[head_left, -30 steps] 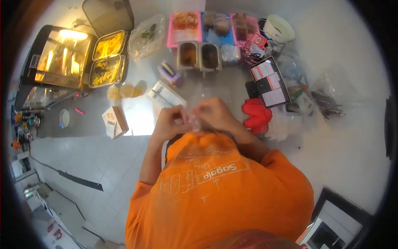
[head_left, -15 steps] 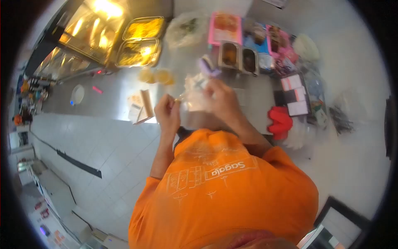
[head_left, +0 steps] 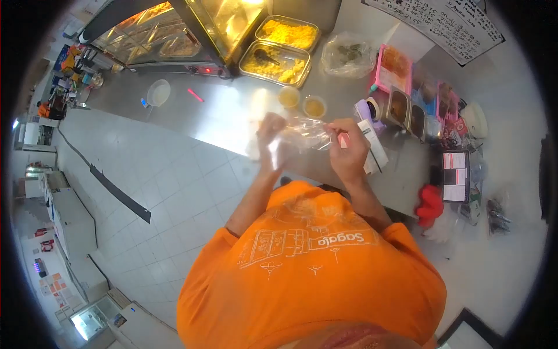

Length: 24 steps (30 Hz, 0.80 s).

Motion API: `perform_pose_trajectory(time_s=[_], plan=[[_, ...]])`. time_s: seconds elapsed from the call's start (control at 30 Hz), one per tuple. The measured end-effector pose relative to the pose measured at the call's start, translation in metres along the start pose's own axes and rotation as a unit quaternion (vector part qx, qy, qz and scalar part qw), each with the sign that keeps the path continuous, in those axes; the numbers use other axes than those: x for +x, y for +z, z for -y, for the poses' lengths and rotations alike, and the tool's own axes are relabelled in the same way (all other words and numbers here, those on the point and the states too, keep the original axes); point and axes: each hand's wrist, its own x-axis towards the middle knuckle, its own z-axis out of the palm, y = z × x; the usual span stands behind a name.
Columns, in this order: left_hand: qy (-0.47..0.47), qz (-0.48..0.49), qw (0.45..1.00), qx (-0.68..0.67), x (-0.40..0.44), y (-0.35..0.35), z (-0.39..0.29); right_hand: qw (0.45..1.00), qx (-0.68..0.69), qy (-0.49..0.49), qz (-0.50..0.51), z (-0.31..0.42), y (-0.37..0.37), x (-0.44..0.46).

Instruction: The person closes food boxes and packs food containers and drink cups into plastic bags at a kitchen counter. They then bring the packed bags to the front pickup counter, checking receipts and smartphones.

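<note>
We see a clear plastic bag (head_left: 310, 132) drawn out sideways between two hands, above the counter (head_left: 174, 119), perhaps because that span keeps the thin film from folding in on itself. At the bag's right end, the right hand (head_left: 350, 152) pinches the film between thumb and fingertips, a grip that seems to suit a flimsy edge without crumpling the rest. At the bag's left end, the left hand (head_left: 271, 139) is curled but blurred, so we cannot tell whether its grip is closed on the film. Just beyond the bag we find the left cup (head_left: 289, 97) and the right cup (head_left: 314, 107), side by side and within easy reach. Farther beyond the bag sits the nearer food tray (head_left: 292, 61), with a dark spoon (head_left: 266, 56) resting in its yellow food, probably so that it stays at hand for scooping. Right of the bag we notice a purple tape dispenser (head_left: 364, 110) beside a white pad-like item (head_left: 375, 145), both on the right hand's side, which we judge convenient. Farther right of the bag, two metal containers (head_left: 390, 103) stand side by side, likely to keep their contents apart. Well to the bag's right lies a red cloth (head_left: 429, 205), leaving the hands room.
</note>
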Motion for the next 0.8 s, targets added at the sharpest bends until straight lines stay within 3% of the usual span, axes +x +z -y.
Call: perform_pose_trajectory(time_s=[0.07,0.1,0.13,0.2,0.27,0.33,0.4,0.43,0.5,0.6,0.7,0.77,0.8], plan=[[-0.070,-0.037,0.997,-0.003,-0.004,0.004,0.013,0.999,0.019,0.045,-0.021,0.002,0.004,0.002],[-0.018,-0.019,1.000,-0.014,-0.007,0.002,0.013,0.995,0.052,0.084,-0.017,0.000,0.006,0.002],[-0.024,-0.004,1.000,0.003,-0.007,0.002,0.019,0.989,0.086,0.123,-0.012,-0.001,0.008,0.002],[-0.034,0.028,0.998,0.037,-0.007,0.002,0.032,0.988,0.062,0.118,0.083,0.000,0.007,0.001],[-0.108,0.155,0.981,0.041,-0.002,-0.013,-0.024,0.985,0.061,0.095,0.133,0.005,0.011,-0.004],[0.015,0.090,0.993,-0.073,-0.009,-0.008,-0.031,0.986,0.085,0.049,0.136,0.009,0.025,-0.011],[0.050,0.097,0.994,-0.010,0.002,-0.020,-0.020,0.975,0.112,0.132,0.140,-0.001,0.034,-0.018],[0.015,0.120,0.993,-0.004,0.005,-0.028,-0.022,0.968,0.124,0.171,0.139,-0.008,0.039,-0.020],[-0.126,0.216,0.967,-0.042,0.010,-0.042,-0.017,0.985,0.076,0.119,0.102,-0.019,0.046,-0.024],[-0.131,0.242,0.955,-0.112,0.007,-0.050,0.001,0.990,0.018,0.099,0.094,-0.017,0.043,-0.019],[-0.307,0.147,0.897,-0.280,0.014,-0.059,0.013,0.989,-0.054,0.113,0.076,-0.030,0.028,-0.013],[-0.282,0.062,0.900,-0.327,0.016,-0.054,-0.008,0.978,-0.139,0.131,0.082,-0.026,0.015,0.006],[-0.271,0.016,0.897,-0.348,0.015,-0.050,-0.015,0.982,-0.151,0.077,0.088,-0.026,0.014,0.011]])
